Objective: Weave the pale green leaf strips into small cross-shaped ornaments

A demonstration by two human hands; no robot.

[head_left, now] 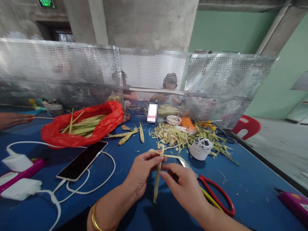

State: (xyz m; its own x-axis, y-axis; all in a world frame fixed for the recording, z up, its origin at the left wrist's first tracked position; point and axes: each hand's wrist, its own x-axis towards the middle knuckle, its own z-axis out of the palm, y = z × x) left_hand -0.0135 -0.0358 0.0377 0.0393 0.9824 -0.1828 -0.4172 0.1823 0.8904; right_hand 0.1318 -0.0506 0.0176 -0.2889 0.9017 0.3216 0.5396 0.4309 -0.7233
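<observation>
Between my hands is a cross of pale green leaf strips (157, 184), with one strip hanging down and others sticking out at the top and sides. My left hand (143, 170) pinches it near the crossing point, thumb on top. Just to the right, my right hand (181, 179) has curled fingers, its thumb and forefinger at the hanging strip just below the crossing. Its exact grip is partly hidden. Beside and partly under my right hand lie scissors (216, 192) with red and yellow handles, blades pointing away from me.
A red plastic bag (113, 118) of long leaves stands at left, near another person's hand (16, 121). A phone (83, 160) and white cables lie closer. Leaf scraps (170, 134) and a white tub (201, 149) sit ahead; a perforated metal screen (149, 64) closes the back.
</observation>
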